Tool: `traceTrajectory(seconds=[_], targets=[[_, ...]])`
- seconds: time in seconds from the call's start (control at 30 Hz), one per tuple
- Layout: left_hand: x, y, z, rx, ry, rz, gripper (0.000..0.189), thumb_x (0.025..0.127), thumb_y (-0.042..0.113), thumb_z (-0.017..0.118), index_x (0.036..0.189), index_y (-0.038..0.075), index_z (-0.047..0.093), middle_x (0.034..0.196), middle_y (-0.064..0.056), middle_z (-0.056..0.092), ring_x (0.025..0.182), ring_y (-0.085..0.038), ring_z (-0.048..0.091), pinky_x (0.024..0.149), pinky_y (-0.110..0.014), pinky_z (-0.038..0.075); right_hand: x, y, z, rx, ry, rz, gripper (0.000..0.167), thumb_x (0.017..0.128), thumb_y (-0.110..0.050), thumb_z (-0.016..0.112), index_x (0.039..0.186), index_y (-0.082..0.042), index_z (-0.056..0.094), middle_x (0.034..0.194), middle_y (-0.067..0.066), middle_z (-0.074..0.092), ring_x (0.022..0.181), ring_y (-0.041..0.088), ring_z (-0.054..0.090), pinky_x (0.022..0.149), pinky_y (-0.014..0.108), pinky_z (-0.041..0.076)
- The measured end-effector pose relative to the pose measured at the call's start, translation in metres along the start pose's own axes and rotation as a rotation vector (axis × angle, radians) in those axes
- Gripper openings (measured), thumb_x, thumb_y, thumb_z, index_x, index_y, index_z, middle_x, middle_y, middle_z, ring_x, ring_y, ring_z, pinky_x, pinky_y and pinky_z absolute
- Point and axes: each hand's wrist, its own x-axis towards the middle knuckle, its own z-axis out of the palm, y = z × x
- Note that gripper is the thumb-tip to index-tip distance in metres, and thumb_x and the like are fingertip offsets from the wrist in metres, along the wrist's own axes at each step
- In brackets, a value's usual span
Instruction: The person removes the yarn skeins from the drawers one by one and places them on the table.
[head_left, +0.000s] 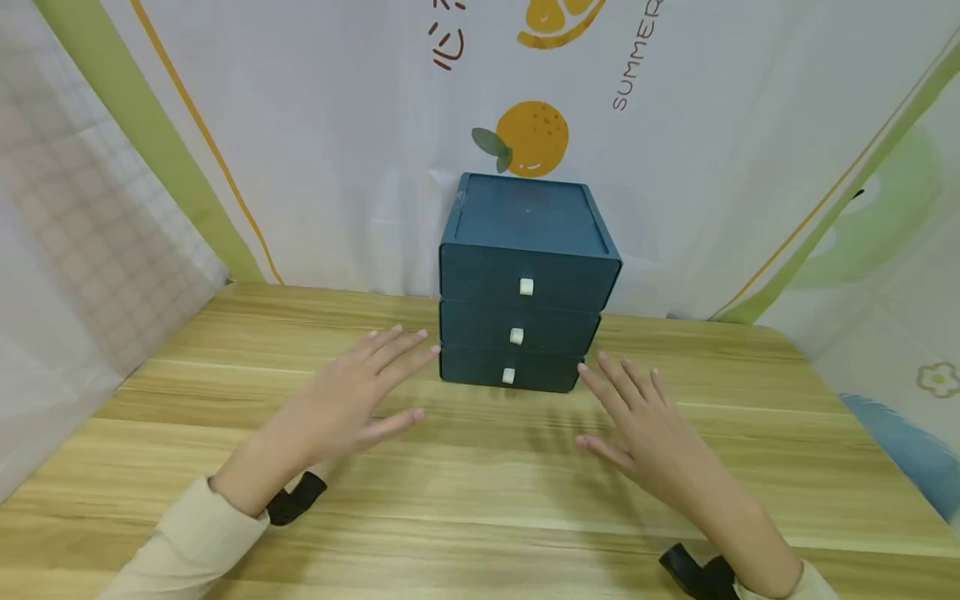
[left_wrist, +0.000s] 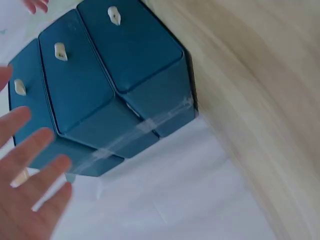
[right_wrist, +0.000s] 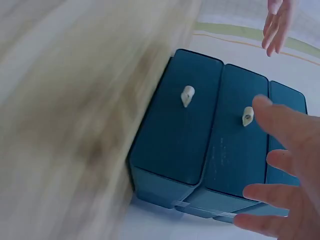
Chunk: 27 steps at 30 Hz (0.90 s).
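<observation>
A dark blue three-drawer box (head_left: 528, 212) stands at the back of the wooden table, its drawers closed. Each drawer front carries a small white knob (head_left: 527, 287). To the box's left, in front of it, my left hand (head_left: 356, 400) is held with fingers spread, holding nothing. My right hand (head_left: 648, 433) mirrors it on the right side, fingers spread, with its fingertips near the lowest drawer's corner in the head view. In the left wrist view, clear tape (left_wrist: 145, 125) runs along the side of the box across the drawers.
The wooden table (head_left: 465, 517) reaches back to a white curtain (head_left: 337, 167) printed with oranges, right behind the box. More cloth hangs on the left and right sides. A black strap piece (head_left: 300, 498) shows at the left wrist, another (head_left: 697, 573) at the right.
</observation>
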Motion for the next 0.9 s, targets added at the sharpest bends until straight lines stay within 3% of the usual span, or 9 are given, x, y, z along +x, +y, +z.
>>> traceTrajectory(seconds=[0.1, 0.17, 0.27, 0.37, 0.5, 0.7, 0.9], targets=[[0.007, -0.011, -0.006, -0.075, 0.144, 0.09, 0.056, 0.09, 0.03, 0.059, 0.14, 0.013, 0.042, 0.142, -0.01, 0.044, 0.131, -0.034, 0.041, 0.105, -0.05, 0.034, 0.008, 0.001, -0.005, 0.066, 0.071, -0.02, 0.073, 0.087, -0.036, 0.065, 0.146, -0.012, 0.03, 0.147, 0.018, 0.033, 0.131, 0.043, 0.034, 0.1, 0.065, 0.029], [0.016, -0.019, -0.013, -0.118, 0.249, 0.113, 0.049, 0.089, 0.02, 0.061, 0.136, 0.01, 0.048, 0.136, -0.01, 0.051, 0.124, -0.031, 0.048, 0.099, -0.047, 0.041, 0.015, 0.001, -0.01, 0.107, 0.122, -0.036, 0.07, 0.085, -0.029, 0.067, 0.143, -0.008, 0.034, 0.144, 0.018, 0.038, 0.127, 0.042, 0.04, 0.098, 0.062, 0.033], [0.031, -0.03, -0.026, -0.194, 0.39, 0.119, 0.041, 0.087, 0.008, 0.061, 0.128, 0.007, 0.056, 0.125, -0.01, 0.059, 0.112, -0.026, 0.058, 0.089, -0.041, 0.048, 0.028, 0.001, -0.018, 0.169, 0.186, -0.052, 0.066, 0.085, -0.023, 0.068, 0.141, -0.006, 0.038, 0.138, 0.018, 0.045, 0.121, 0.038, 0.047, 0.096, 0.056, 0.039], [0.047, -0.038, -0.042, -0.224, 0.479, 0.106, 0.035, 0.087, 0.003, 0.06, 0.122, 0.007, 0.061, 0.116, -0.009, 0.065, 0.099, -0.023, 0.063, 0.076, -0.036, 0.05, 0.041, -0.002, -0.025, 0.233, 0.181, -0.031, 0.062, 0.089, -0.024, 0.064, 0.142, -0.008, 0.036, 0.138, 0.016, 0.047, 0.119, 0.034, 0.049, 0.096, 0.051, 0.041], [0.064, -0.044, -0.059, -0.197, 0.482, 0.073, 0.03, 0.091, 0.007, 0.056, 0.12, 0.008, 0.063, 0.113, -0.007, 0.067, 0.086, -0.021, 0.066, 0.063, -0.032, 0.048, 0.055, -0.008, -0.033, 0.322, 0.15, 0.017, 0.059, 0.093, -0.026, 0.058, 0.144, -0.011, 0.034, 0.138, 0.012, 0.047, 0.122, 0.029, 0.048, 0.095, 0.047, 0.043], [0.098, -0.056, -0.067, -0.218, 0.394, -0.036, 0.027, 0.095, 0.014, 0.05, 0.118, 0.008, 0.063, 0.112, -0.007, 0.066, 0.09, -0.021, 0.064, 0.075, -0.035, 0.052, 0.085, -0.016, -0.037, 0.469, 0.247, -0.013, 0.05, 0.092, -0.018, 0.059, 0.139, -0.008, 0.042, 0.122, 0.012, 0.058, 0.108, 0.025, 0.056, 0.086, 0.041, 0.049], [0.131, -0.067, -0.072, -0.328, 0.276, -0.211, 0.031, 0.097, 0.025, 0.046, 0.12, 0.011, 0.061, 0.116, -0.008, 0.065, 0.093, -0.023, 0.063, 0.078, -0.037, 0.049, 0.108, -0.024, -0.038, 0.55, 0.296, -0.019, 0.041, 0.094, -0.013, 0.055, 0.133, -0.006, 0.049, 0.102, 0.012, 0.06, 0.09, 0.021, 0.061, 0.082, 0.036, 0.052]])
